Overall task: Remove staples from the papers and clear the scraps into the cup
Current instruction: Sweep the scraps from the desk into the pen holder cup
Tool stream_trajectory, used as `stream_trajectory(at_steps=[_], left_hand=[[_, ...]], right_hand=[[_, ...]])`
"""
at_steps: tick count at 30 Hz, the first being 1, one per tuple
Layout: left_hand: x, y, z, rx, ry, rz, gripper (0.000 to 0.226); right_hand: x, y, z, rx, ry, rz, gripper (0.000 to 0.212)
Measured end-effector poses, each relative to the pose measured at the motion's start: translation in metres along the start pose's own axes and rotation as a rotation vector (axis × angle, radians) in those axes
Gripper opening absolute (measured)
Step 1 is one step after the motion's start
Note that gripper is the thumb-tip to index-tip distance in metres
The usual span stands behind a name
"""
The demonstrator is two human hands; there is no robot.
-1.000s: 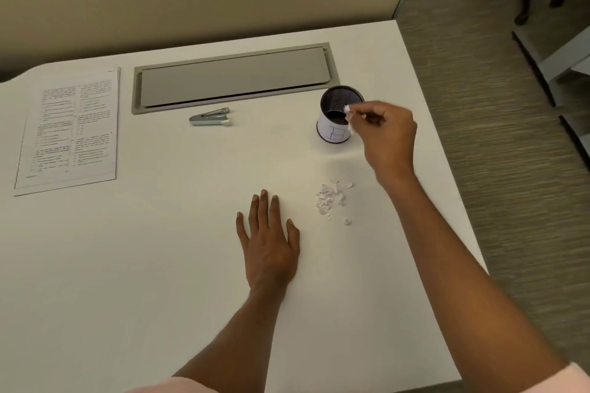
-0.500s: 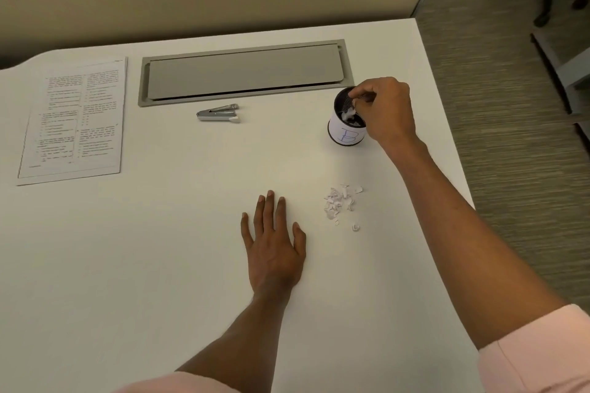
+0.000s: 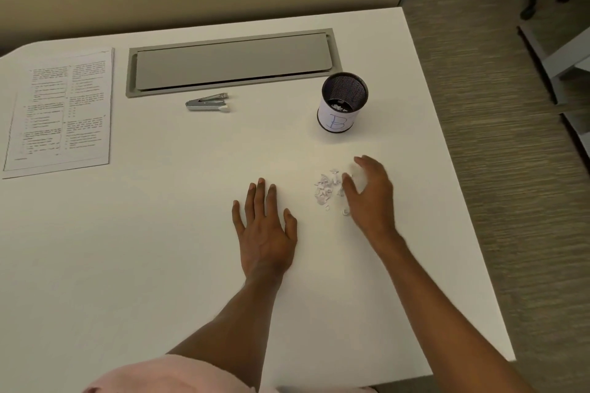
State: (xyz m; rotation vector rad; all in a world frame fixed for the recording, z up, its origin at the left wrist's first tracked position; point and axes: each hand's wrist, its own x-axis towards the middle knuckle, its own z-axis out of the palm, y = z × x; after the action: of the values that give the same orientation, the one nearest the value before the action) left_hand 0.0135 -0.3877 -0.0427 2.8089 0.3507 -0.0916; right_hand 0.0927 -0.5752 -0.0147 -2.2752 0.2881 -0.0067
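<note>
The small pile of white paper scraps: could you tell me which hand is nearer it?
Right. The right hand is at the right edge of the pile of white paper scraps; the left hand lies flat, apart to its left.

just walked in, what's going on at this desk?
A person is clearing a scrap pile off a white desk. The right hand, open, is at the pile; the left hand lies flat beside it. The mesh cup holds some scraps already. The staple remover and papers lie apart, further back.
</note>
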Motion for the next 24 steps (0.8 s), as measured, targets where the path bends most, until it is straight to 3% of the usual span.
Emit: stream_trajectory(at_steps=[4, 7, 14, 20, 24], left_hand=[[0.0, 0.0, 0.0, 0.003, 0.006, 0.001, 0.063], [-0.001, 0.0, 0.0, 0.005, 0.008, 0.001, 0.063], [-0.001, 0.001, 0.0, 0.012, 0.011, 0.003, 0.063], [-0.001, 0.0, 0.001, 0.011, 0.008, 0.004, 0.063], [0.0, 0.001, 0.001, 0.001, 0.008, 0.004, 0.063]], right_hand=[[-0.019, -0.004, 0.021, -0.112, -0.103, -0.06, 0.07], [-0.021, -0.007, 0.032, -0.243, -0.199, -0.157, 0.08], [-0.029, -0.003, 0.032, -0.406, -0.235, -0.408, 0.037], [-0.024, 0.007, 0.017, -0.424, -0.231, -0.496, 0.033], [-0.01, 0.003, 0.006, -0.38, -0.237, -0.468, 0.012]])
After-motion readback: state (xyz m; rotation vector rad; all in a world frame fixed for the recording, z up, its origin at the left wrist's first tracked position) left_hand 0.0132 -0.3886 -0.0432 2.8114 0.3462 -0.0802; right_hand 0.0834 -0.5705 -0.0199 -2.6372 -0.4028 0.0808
